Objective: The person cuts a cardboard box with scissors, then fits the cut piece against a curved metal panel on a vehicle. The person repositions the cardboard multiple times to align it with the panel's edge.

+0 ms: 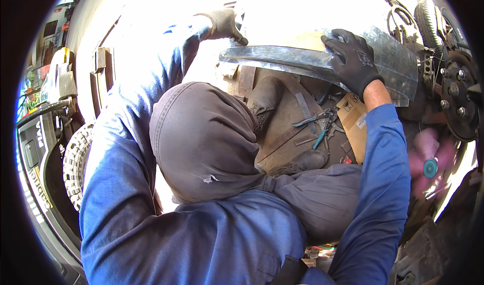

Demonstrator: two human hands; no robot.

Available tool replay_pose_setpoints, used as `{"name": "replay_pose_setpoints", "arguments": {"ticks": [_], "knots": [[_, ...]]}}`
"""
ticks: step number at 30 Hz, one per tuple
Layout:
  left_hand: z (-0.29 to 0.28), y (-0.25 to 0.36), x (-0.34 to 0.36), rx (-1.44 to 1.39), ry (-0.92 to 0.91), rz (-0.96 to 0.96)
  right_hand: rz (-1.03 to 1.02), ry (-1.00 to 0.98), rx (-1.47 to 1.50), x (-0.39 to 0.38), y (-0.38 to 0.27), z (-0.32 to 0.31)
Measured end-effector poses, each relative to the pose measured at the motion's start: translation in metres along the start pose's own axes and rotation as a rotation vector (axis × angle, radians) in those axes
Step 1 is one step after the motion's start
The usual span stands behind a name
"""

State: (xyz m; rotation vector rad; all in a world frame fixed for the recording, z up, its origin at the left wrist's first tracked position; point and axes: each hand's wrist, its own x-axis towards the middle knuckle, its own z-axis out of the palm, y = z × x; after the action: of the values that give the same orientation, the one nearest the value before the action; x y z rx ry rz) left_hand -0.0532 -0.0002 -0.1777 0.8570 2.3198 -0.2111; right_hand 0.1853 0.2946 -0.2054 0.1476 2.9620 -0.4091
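A long bent strip of shiny sheet metal [282, 56] runs across in front of my knees and widens into a grey panel at its right. My right hand [352, 60], in a black glove, grips the sheet metal from above with its fingers bent over it. Beyond the strip's left end is my left hand [222, 23] in a grey-brown glove. Its thumb and fingers curl around something washed out by glare. A tan flat piece [307, 40] shows behind the strip.
Pliers [318, 126] with teal handles and other hand tools lie on the floor between my boots [267, 101]. A cardboard box [353, 126] sits beside them. At right are a wheel hub [456, 88], a tyre [427, 25] and a pink fan [428, 159]; a dark vehicle part [43, 159] stands left.
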Motion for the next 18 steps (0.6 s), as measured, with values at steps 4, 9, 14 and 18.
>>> {"name": "replay_pose_setpoints", "arguments": {"ticks": [4, 9, 14, 18], "knots": [[0.009, -0.009, 0.006, -0.048, 0.075, 0.041, -0.007, 0.019, 0.0, 0.0, 0.001, 0.002], [0.006, -0.017, 0.021, -0.14, -0.101, -0.03, -0.054, 0.086, 0.011, -0.003, 0.002, 0.004], [0.001, -0.015, 0.021, -0.152, -0.186, -0.062, -0.039, 0.058, 0.019, -0.002, 0.001, 0.002], [0.002, -0.011, 0.013, -0.067, -0.075, -0.021, 0.015, -0.007, -0.005, 0.001, 0.0, 0.001]]}}
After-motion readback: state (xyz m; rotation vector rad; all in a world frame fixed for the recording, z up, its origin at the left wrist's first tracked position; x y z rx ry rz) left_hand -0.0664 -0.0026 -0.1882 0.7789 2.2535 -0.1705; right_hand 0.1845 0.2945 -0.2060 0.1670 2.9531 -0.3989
